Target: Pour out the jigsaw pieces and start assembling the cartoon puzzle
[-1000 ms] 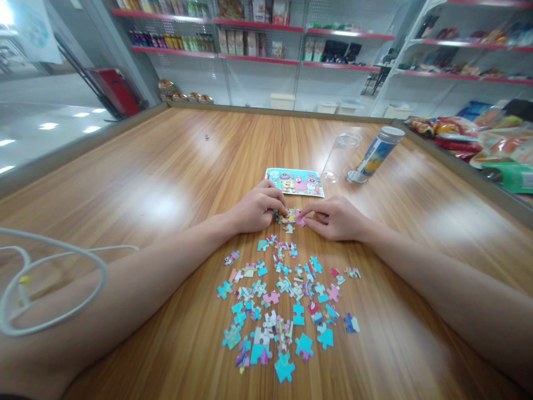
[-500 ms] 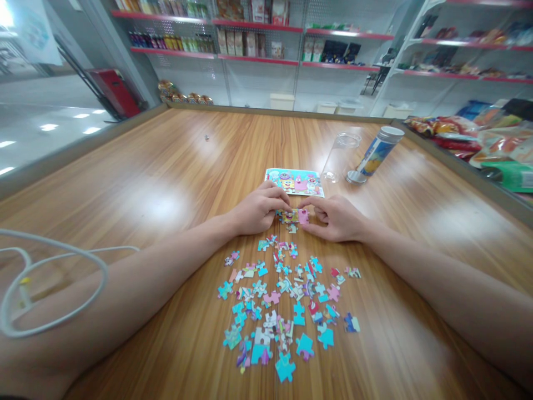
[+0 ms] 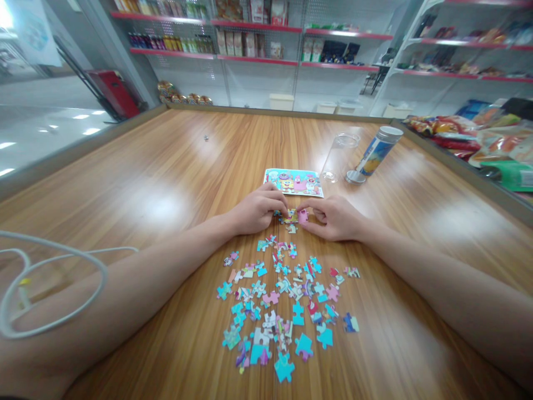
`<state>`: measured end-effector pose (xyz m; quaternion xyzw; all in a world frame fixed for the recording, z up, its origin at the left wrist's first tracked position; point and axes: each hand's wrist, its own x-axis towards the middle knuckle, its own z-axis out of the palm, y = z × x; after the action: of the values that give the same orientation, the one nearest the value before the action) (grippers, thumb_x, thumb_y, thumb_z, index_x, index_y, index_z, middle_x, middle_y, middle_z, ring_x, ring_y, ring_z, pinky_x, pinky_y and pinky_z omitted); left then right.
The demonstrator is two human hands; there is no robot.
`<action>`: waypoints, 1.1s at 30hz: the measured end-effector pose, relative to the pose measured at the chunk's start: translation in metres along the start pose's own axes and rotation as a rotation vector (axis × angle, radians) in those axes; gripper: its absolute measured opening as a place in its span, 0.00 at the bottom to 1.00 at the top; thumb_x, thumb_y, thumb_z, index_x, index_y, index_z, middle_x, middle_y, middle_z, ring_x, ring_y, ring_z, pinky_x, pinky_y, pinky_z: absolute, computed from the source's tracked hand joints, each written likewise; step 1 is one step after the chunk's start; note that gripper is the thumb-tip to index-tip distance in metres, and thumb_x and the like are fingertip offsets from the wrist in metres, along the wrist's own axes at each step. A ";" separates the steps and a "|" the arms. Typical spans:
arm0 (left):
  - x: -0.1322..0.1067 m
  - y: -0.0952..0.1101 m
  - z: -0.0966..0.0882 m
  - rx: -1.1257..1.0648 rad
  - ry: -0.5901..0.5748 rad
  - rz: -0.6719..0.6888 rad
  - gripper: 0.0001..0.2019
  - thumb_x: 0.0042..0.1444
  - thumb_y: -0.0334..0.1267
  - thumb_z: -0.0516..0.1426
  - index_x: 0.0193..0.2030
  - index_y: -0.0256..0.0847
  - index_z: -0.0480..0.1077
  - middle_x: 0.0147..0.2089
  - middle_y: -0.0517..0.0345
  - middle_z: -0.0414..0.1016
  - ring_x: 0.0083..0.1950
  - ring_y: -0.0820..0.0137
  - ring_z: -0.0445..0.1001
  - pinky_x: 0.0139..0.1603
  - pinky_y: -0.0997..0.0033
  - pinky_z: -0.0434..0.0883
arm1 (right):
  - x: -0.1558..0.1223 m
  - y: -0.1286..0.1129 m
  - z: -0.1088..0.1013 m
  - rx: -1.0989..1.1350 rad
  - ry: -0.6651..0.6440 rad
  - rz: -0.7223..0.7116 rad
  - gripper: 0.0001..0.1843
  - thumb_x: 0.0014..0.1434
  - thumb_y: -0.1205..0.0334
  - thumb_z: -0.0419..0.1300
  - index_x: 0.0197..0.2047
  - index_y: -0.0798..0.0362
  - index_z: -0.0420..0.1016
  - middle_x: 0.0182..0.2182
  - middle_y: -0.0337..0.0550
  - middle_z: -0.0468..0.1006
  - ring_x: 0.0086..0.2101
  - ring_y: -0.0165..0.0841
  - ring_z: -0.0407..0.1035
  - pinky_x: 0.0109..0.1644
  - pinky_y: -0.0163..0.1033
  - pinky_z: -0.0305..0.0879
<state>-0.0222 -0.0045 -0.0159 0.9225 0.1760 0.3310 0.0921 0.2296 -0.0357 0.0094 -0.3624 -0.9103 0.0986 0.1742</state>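
Observation:
Just below the picture card (image 3: 293, 183), a few joined yellow puzzle pieces (image 3: 291, 215) lie flat on the table. My left hand (image 3: 260, 210) is closed with its fingers curled over their left end and covers part of them. At their right side, a pink puzzle piece (image 3: 302, 216) sits between the thumb and index finger of my right hand (image 3: 335, 218). A light blue puzzle piece (image 3: 292, 228) lies just under the joined ones. Many loose pieces, mostly blue, such as a large blue puzzle piece (image 3: 284, 367), are spread nearer to me.
Behind my right hand stand a clear plastic cylinder (image 3: 339, 158) and a blue can (image 3: 378, 151), with a round metal lid (image 3: 355, 176) by them. A white cable (image 3: 104, 272) loops at the left. Snack bags (image 3: 445, 133) lie beyond the right table edge.
The fingers of my left hand have drawn slightly left, showing a little more of the yellow pieces. My right hand remains at the pink piece. The loose pieces lie as before.

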 end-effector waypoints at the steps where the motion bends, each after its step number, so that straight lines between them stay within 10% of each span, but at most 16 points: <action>1: 0.000 0.000 0.000 -0.003 -0.001 0.001 0.21 0.49 0.15 0.50 0.36 0.40 0.79 0.41 0.56 0.79 0.45 0.66 0.69 0.51 0.61 0.70 | 0.000 0.000 0.000 -0.002 0.001 0.000 0.16 0.62 0.54 0.58 0.47 0.54 0.76 0.19 0.33 0.66 0.21 0.27 0.59 0.29 0.33 0.51; 33: 0.000 -0.001 0.001 -0.026 -0.002 0.006 0.19 0.51 0.17 0.51 0.36 0.41 0.79 0.40 0.55 0.80 0.45 0.68 0.73 0.55 0.59 0.71 | -0.010 -0.025 0.009 0.142 -0.005 -0.395 0.13 0.61 0.61 0.59 0.48 0.51 0.78 0.18 0.31 0.69 0.20 0.25 0.63 0.26 0.32 0.55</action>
<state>-0.0221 -0.0036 -0.0170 0.9221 0.1687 0.3326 0.1033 0.2177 -0.0611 0.0058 -0.1637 -0.9549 0.1273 0.2127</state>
